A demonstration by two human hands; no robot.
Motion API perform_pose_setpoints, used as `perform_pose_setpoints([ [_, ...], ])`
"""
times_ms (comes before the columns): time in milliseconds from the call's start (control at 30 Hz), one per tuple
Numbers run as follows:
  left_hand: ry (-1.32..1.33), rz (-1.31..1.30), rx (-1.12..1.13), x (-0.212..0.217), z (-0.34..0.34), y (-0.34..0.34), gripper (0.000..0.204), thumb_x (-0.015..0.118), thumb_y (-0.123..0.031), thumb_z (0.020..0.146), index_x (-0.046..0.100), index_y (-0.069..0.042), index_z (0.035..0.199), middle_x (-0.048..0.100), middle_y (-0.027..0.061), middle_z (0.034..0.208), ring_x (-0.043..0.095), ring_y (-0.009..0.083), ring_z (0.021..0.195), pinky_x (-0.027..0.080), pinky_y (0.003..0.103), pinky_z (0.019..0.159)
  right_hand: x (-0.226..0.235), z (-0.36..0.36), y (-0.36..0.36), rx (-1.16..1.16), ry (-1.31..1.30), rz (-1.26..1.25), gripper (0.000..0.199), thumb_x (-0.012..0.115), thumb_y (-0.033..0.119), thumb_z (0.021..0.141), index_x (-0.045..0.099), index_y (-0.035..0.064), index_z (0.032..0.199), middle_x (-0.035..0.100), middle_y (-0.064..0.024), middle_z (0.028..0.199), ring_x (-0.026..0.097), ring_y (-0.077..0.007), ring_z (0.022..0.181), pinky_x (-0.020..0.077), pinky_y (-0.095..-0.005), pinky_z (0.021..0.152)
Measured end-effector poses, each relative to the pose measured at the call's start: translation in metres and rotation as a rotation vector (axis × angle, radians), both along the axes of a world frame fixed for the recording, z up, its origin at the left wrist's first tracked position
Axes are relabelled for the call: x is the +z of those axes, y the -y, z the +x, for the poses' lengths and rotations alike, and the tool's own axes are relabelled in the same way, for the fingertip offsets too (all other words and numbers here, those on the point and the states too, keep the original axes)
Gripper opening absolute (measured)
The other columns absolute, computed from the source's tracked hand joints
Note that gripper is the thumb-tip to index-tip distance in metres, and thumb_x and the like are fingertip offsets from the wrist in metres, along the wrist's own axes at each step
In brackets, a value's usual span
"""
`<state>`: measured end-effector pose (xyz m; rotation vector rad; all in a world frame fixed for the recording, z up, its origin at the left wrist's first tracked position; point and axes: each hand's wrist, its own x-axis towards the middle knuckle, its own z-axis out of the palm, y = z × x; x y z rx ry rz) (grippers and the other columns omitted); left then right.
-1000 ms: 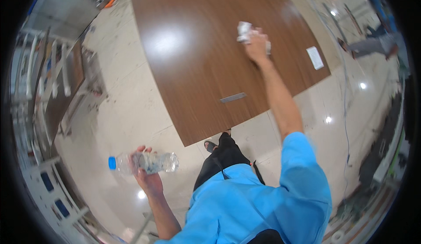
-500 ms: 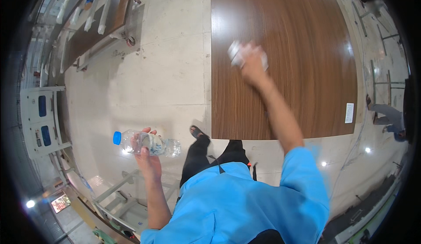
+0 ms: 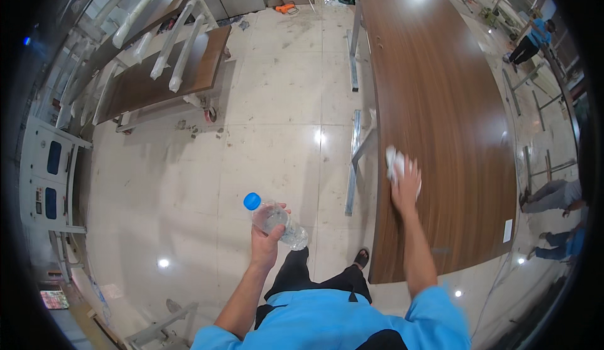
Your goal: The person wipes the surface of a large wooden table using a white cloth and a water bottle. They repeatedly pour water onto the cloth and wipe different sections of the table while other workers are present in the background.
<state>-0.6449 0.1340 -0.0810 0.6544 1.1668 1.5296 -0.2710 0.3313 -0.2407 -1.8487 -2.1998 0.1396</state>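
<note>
Clear plastic bottle [image 3: 277,219], blue cap, tilted, off floor. Crumpled white cloth [image 3: 394,162] on brown tabletop.

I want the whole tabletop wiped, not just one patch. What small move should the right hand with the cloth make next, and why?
Probably a sweep away from the body along the table. The right hand presses the white cloth flat near the wooden table's left edge at its near end, and most of the brown surface lies beyond it. The left hand holds the bottle clear over the floor.
</note>
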Motion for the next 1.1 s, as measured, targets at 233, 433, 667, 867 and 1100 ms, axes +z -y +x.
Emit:
perform_pose_setpoints([
  [233, 0.047, -0.043, -0.084, -0.008, -0.038, -0.105, 0.066, 0.085, -0.03, 0.084, 0.051, -0.01, 0.137, 0.06, 0.012, 0.133, 0.061, 0.0256, 0.124, 0.049, 0.043, 0.105, 0.028, -0.007, 0.251, -0.233, -0.103, -0.178, 0.058, 0.06, 0.017, 0.091, 0.057, 0.0164, 0.149, 0.03, -0.026, 0.165, 0.02, -0.0549, 0.151, 0.0128, -0.0689, 0.12],
  [433, 0.009, -0.093, -0.262, -0.022, -0.018, -0.208, 0.07, 0.085, -0.032, 0.083, 0.048, -0.009, 0.139, 0.06, 0.0127, 0.133, 0.061, 0.0265, 0.124, 0.049, 0.043, 0.105, 0.003, -0.019, 0.08, -0.257, -0.012, -0.006, 0.053, 0.066, 0.016, 0.091, 0.06, 0.0169, 0.144, 0.035, -0.0236, 0.162, 0.024, -0.053, 0.15, 0.0182, -0.0665, 0.12],
  [667, -0.221, -0.101, -0.491, -0.011, 0.026, -0.355, 0.074, 0.086, -0.037, 0.082, 0.047, -0.01, 0.139, 0.058, 0.0143, 0.135, 0.06, 0.0283, 0.123, 0.05, 0.045, 0.103, 0.04, 0.055, -0.375, -0.344, 0.065, 0.299, 0.063, 0.067, 0.026, 0.092, 0.05, 0.0224, 0.152, 0.044, -0.0154, 0.159, 0.037, -0.0409, 0.146, 0.032, -0.0566, 0.117],
  [867, -0.226, -0.101, -0.513, 0.02, 0.05, -0.417, 0.075, 0.086, -0.04, 0.077, 0.052, -0.005, 0.134, 0.058, 0.012, 0.134, 0.06, 0.0261, 0.122, 0.049, 0.043, 0.104, 0.026, -0.048, -0.321, 0.071, -0.027, 0.015, 0.048, 0.057, 0.014, 0.091, 0.066, 0.0252, 0.137, 0.051, -0.0182, 0.152, 0.033, -0.0422, 0.15, 0.0236, -0.0593, 0.123],
  [1100, -0.196, -0.147, -0.562, 0.013, 0.043, -0.482, 0.085, 0.087, -0.051, 0.079, 0.044, -0.014, 0.142, 0.051, 0.0148, 0.14, 0.056, 0.0316, 0.126, 0.05, 0.047, 0.104, 0.066, 0.175, -0.313, -1.11, 0.214, 0.228, 0.041, 0.052, 0.032, 0.104, 0.061, 0.0005, 0.129, 0.061, -0.0228, 0.128, 0.06, -0.0352, 0.112, 0.0471, -0.0528, 0.092],
])
